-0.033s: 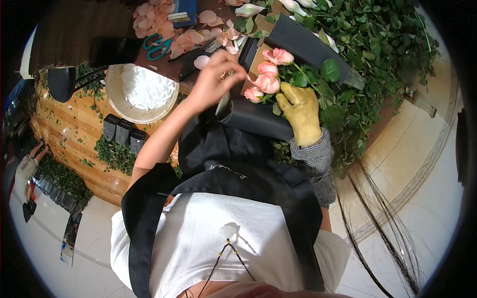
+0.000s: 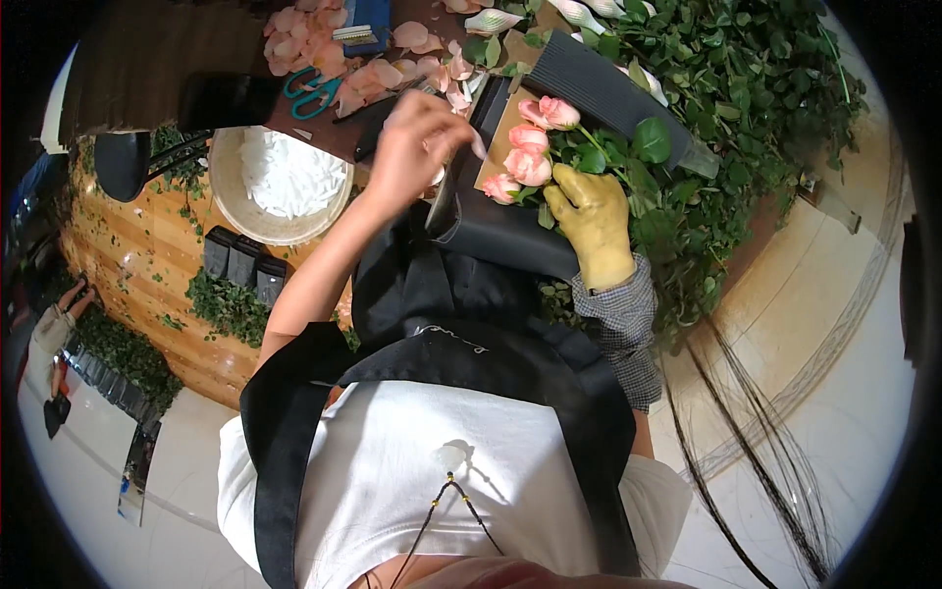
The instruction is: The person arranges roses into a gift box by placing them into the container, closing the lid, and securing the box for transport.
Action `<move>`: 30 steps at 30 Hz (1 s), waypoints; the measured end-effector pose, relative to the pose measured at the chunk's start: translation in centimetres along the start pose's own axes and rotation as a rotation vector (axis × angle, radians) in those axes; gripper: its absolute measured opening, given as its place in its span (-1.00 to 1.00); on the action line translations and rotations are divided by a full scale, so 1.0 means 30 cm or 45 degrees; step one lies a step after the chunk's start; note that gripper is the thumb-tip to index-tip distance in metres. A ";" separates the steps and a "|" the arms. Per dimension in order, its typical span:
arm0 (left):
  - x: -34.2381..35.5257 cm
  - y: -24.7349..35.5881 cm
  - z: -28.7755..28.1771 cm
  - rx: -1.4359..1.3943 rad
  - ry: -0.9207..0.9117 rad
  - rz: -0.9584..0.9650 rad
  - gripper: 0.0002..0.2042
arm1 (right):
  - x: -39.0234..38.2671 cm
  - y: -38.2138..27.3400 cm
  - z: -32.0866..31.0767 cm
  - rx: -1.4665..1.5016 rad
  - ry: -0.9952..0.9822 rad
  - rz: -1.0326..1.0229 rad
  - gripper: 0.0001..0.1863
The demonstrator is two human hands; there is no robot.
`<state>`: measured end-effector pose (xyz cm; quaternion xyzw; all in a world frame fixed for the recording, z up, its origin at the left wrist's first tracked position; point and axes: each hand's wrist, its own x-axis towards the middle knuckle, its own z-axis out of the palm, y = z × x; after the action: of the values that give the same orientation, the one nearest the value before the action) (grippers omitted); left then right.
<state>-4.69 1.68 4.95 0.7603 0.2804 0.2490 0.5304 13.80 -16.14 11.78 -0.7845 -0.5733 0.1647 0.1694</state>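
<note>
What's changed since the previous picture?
The bare left hand has drawn back leftward from the pink roses; blur hides whether it holds anything. The gloved right hand still holds the roses, and the teal scissors and round bucket stay put.

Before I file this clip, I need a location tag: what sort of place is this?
Probably a flower shop or floral workroom: pink roses lie by the gloved right hand, loose petals are heaped farther off, and leafy greenery is piled to the right.

Gloved right hand (image 2: 594, 221), bare left hand (image 2: 414, 145), roses (image 2: 530, 165)
</note>
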 end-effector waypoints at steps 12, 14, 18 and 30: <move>0.027 0.098 0.040 -0.015 -0.269 0.741 -0.91 | -0.051 -0.018 0.035 0.104 -0.021 -0.015 -0.81; 0.012 0.049 0.066 0.242 -0.332 0.752 -0.88 | -0.047 -0.042 0.026 0.037 -0.059 0.021 -0.84; 0.001 0.038 0.054 0.245 -0.233 0.765 -0.91 | -0.023 -0.097 -0.026 0.129 -0.166 0.034 -0.84; 0.053 0.059 0.143 0.156 -0.278 0.573 -0.89 | -0.038 -0.080 -0.035 -0.074 -0.030 -0.102 -0.82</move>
<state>-0.37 -0.59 5.42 0.8567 0.0597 0.2595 0.4418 11.93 -16.64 13.88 -0.7635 -0.6108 0.1503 0.1462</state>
